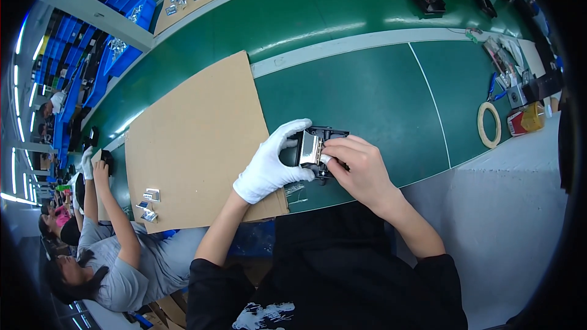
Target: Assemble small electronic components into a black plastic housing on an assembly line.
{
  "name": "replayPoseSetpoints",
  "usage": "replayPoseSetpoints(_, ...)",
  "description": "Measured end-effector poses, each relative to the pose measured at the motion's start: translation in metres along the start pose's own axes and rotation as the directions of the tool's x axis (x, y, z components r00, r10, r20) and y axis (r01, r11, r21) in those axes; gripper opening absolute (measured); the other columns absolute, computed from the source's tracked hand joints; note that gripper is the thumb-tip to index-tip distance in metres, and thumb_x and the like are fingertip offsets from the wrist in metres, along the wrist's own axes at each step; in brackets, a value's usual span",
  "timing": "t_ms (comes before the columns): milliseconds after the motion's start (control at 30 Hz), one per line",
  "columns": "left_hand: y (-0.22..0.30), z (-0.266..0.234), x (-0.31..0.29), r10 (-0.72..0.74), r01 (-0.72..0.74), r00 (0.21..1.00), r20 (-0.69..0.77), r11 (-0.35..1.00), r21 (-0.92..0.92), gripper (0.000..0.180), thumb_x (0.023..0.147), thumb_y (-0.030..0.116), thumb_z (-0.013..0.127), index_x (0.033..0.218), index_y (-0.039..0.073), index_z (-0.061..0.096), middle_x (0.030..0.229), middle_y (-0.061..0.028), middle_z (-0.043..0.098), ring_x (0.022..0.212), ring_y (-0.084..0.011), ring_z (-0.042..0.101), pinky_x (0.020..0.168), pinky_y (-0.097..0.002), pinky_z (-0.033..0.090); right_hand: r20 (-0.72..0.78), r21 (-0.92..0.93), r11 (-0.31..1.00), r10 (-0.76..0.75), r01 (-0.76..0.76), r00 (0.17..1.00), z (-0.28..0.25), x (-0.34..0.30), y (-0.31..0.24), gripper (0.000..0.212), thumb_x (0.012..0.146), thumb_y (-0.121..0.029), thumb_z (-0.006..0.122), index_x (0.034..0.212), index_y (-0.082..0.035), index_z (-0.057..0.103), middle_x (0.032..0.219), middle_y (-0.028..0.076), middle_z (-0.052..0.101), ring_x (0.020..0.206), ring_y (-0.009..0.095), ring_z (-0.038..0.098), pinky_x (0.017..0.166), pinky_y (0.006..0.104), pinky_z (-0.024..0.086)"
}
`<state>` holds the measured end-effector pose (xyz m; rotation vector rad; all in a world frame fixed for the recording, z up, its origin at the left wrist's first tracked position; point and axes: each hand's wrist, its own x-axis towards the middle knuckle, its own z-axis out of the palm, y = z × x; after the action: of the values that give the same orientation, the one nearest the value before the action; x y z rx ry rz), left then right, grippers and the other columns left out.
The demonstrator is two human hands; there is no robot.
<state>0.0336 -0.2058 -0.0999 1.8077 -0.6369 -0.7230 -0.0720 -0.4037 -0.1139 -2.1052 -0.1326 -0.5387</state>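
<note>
My left hand [272, 162], in a white glove, grips the left side of a small black device [321, 137] with a shiny metal plate [310, 148] on its face. My bare right hand [358, 168] holds the same device from the right, with its fingers pressed against the metal plate. The device sits just above the green conveyor belt [379, 104], at the right edge of a brown cardboard sheet [195, 140].
Small metal parts [148, 205] lie on the cardboard's near left corner. A tape ring [488, 124], a red-and-yellow container [526, 119] and tools lie at the right. A black box [428, 0] sits further up the belt. A co-worker [116, 250] sits at my left.
</note>
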Motion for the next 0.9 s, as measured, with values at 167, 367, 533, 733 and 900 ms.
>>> replayPoseSetpoints(167, 0.005, -0.002, 0.002, 0.053, -0.053, 0.998, 0.028, 0.998, 0.021, 0.08, 0.075, 0.012, 0.09, 0.145, 0.004, 0.052, 0.146, -0.0128, 0.057, 0.122, -0.0251, 0.06, 0.11, -0.0409, 0.048, 0.02, -0.048, 0.999, -0.003, 0.004, 1.0, -0.001, 0.002, -0.002, 0.02, 0.077, 0.008, 0.072, 0.095, 0.002, 0.075, 0.104, 0.008, 0.077, 0.074, 0.02, 0.061, 0.068, 0.0295, 0.052)
replayPoseSetpoints(367, 0.007, -0.002, 0.006, -0.08, 0.075, 0.997, -0.023, 0.98, -0.187, 0.054, 0.089, 0.01, 0.078, 0.138, 0.003, 0.057, 0.139, -0.0127, 0.061, 0.109, -0.0193, 0.062, 0.1, -0.0335, 0.052, 0.059, -0.143, 0.989, -0.022, 0.03, 0.998, -0.001, 0.002, -0.007, 0.018, 0.078, 0.006, 0.072, 0.095, 0.001, 0.076, 0.104, 0.006, 0.077, 0.074, 0.021, 0.062, 0.069, 0.0301, 0.052)
replayPoseSetpoints(533, 0.01, 0.007, 0.007, -0.07, 0.056, 0.993, -0.099, 0.989, -0.135, 0.039, 0.093, 0.012, 0.068, 0.13, 0.002, 0.061, 0.127, -0.0108, 0.067, 0.102, -0.0206, 0.064, 0.096, -0.0322, 0.052, 0.2, -0.272, 0.962, 0.026, 0.03, 0.98, -0.005, 0.01, -0.014, 0.008, 0.082, -0.001, 0.068, 0.088, -0.003, 0.074, 0.093, 0.004, 0.074, 0.079, 0.026, 0.064, 0.071, 0.0364, 0.053)
replayPoseSetpoints(733, 0.008, 0.013, 0.009, -0.005, -0.001, 0.987, -0.162, 0.999, -0.036, 0.034, 0.094, 0.008, 0.066, 0.127, 0.002, 0.062, 0.123, -0.0094, 0.066, 0.082, -0.0117, 0.058, 0.077, -0.0246, 0.052, 0.335, -0.464, 0.883, 0.102, 0.069, 0.937, -0.003, 0.018, -0.017, 0.004, 0.083, -0.003, 0.068, 0.083, -0.003, 0.072, 0.087, 0.006, 0.072, 0.08, 0.028, 0.066, 0.07, 0.0394, 0.053)
replayPoseSetpoints(900, 0.009, 0.016, 0.008, 0.012, -0.021, 0.986, -0.163, 0.998, -0.053, 0.036, 0.093, 0.007, 0.065, 0.128, 0.003, 0.061, 0.12, -0.0091, 0.067, 0.078, -0.0113, 0.058, 0.075, -0.0245, 0.052, 0.336, -0.486, 0.87, 0.096, 0.085, 0.937, -0.006, 0.018, -0.016, 0.003, 0.083, -0.004, 0.068, 0.083, -0.003, 0.071, 0.085, 0.007, 0.071, 0.081, 0.03, 0.067, 0.071, 0.0398, 0.054)
